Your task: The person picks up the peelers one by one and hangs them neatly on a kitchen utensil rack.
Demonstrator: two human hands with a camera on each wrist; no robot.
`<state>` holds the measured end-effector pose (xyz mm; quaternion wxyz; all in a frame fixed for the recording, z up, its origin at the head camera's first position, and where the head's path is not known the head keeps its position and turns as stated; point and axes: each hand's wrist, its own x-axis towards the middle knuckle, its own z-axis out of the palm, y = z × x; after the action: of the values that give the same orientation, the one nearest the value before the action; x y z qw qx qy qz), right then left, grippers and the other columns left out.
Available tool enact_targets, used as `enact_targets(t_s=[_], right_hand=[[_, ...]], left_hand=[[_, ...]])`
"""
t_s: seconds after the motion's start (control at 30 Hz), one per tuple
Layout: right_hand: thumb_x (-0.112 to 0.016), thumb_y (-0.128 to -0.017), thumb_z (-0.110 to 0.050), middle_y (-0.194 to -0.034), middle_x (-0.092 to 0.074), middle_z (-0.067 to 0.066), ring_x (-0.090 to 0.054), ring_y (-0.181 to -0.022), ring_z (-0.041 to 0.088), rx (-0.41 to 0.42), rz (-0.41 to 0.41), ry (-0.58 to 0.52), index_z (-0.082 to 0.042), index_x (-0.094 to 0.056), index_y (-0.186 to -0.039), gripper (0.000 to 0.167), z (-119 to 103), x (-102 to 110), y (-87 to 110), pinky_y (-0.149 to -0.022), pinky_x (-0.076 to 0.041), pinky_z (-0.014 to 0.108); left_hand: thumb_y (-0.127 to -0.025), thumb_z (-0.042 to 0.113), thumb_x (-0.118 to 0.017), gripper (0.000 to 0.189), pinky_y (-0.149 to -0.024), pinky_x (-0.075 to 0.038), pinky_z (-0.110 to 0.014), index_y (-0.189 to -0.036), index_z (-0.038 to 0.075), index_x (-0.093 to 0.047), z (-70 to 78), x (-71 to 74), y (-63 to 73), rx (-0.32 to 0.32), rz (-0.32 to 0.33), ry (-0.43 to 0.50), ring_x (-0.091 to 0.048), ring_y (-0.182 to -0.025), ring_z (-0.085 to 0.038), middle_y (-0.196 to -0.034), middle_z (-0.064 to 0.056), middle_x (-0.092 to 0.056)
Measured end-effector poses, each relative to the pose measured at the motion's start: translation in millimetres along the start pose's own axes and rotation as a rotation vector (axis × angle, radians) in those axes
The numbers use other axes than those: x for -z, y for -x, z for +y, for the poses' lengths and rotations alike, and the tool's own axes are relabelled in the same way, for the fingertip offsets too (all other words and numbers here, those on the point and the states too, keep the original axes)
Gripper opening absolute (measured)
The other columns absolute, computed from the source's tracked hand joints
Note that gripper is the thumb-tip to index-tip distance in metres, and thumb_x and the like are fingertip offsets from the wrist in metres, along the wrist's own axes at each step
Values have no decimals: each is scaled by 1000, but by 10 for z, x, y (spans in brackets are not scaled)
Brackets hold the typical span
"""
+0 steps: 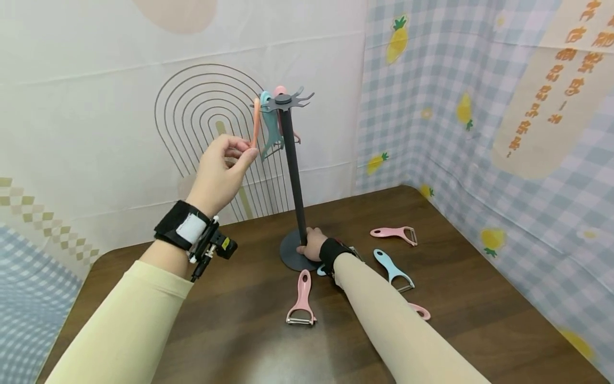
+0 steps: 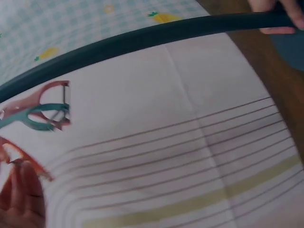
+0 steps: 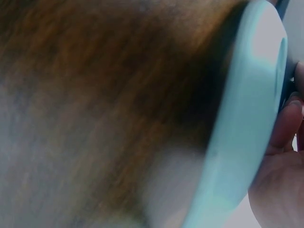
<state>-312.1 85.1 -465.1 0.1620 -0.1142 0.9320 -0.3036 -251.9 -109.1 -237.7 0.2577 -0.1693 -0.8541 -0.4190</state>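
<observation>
My left hand (image 1: 223, 168) pinches the lower part of an orange peeler (image 1: 256, 122) between thumb and fingers. The peeler stands upright, its top at one hook of a dark metal stand (image 1: 293, 170); whether the hook passes through its hole cannot be told. Beside it on the stand hang a blue-green peeler (image 1: 271, 125) and a pink peeler (image 1: 280, 90), the pink one mostly hidden. Low down, my right hand (image 1: 314, 245) grips the stand's pole just above the round base. A light blue peeler handle (image 3: 242, 118) looms close in the right wrist view, partly covered by my wrist in the head view.
On the brown table (image 1: 230, 330) lie a pink peeler (image 1: 304, 293) in front of the base, a light blue peeler (image 1: 389, 265) and another pink peeler (image 1: 393, 232) to the right. One more pink handle (image 1: 421, 311) pokes out beside my right sleeve. Printed cloth hangs behind.
</observation>
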Motion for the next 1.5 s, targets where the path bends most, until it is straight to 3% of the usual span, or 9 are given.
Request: enact_targets(t_s=[0.23, 0.4, 0.5, 0.6, 0.73, 0.87, 1.03, 1.17, 1.5], right_hand=[[-65, -94, -26, -114, -47, 17, -52, -97, 26, -8, 5, 14, -6, -55, -107, 26, 40, 37, 20, -84, -45, 38], [-65, -94, -26, -115, -47, 18, -52, -98, 26, -10, 2, 18, -5, -55, -108, 27, 33, 69, 63, -84, -45, 38], [-65, -94, -26, -114, -48, 18, -53, -97, 26, -8, 1, 26, -4, -56, -108, 27, 34, 94, 53, -85, -45, 39], [-65, -94, -27, -113, -48, 18, -53, -96, 26, -5, 5, 37, -5, -56, -107, 27, 37, 126, 20, -84, -45, 39], [-64, -95, -27, -114, -48, 18, -52, -97, 27, 3, 14, 58, -5, -56, -107, 27, 21, 169, -17, -85, -45, 39], [-62, -96, -28, -118, -48, 19, -52, -99, 26, 2, 8, 72, -5, -56, -112, 29, -9, 177, -23, -86, -44, 39], [-63, -95, -27, -117, -49, 18, -51, -100, 26, 13, -1, 67, -5, -58, -112, 28, -53, 156, 23, -87, -44, 39], [-64, -95, -27, -114, -50, 18, -52, -100, 26, 17, -5, 60, -5, -58, -111, 28, -45, 106, 25, -87, -44, 39], [-66, -93, -27, -113, -52, 18, -51, -102, 27, 13, -4, 66, -4, -59, -110, 29, -60, 37, 26, -88, -44, 41]], left_hand=[[-93, 1, -60, 14, -84, -51, -29, -92, -11, -54, -21, 28, 205, -178, 213, 225, -58, -107, -26, -114, -17, -57], [-95, 13, -62, 18, -76, -50, -23, -93, -4, -58, -201, 37, 283, -113, 203, 138, -60, -93, -16, -103, -7, -61], [-96, 23, -62, 20, -70, -48, -25, -94, 4, -60, -382, 2, 378, -26, 79, 41, -59, -78, -14, -91, -2, -63], [-97, 26, -61, 18, -68, -46, -31, -93, 9, -61, -564, -121, 545, 58, -119, -54, -57, -74, -17, -85, -3, -63], [-96, 34, -61, 20, -65, -45, -33, -88, 16, -64, -779, -436, 864, 167, -404, -194, -55, -70, -15, -79, 2, -61], [-93, 39, -64, 28, -59, -44, -31, -78, 15, -63, -825, -753, 1176, 268, -592, -244, -54, -62, -13, -70, 4, -59], [-89, 48, -65, 46, -45, -34, -28, -58, 15, -56, -821, -996, 1441, 341, -695, -257, -43, -46, -10, -51, 8, -47], [-88, 50, -66, 58, -40, -25, -25, -44, 16, -47, -822, -1100, 1576, 344, -761, -254, -33, -38, -7, -40, 11, -33], [-83, 49, -70, 57, -39, -24, -24, -42, 16, -48, -773, -1199, 1659, 353, -799, -258, -34, -37, -7, -39, 12, -33]])
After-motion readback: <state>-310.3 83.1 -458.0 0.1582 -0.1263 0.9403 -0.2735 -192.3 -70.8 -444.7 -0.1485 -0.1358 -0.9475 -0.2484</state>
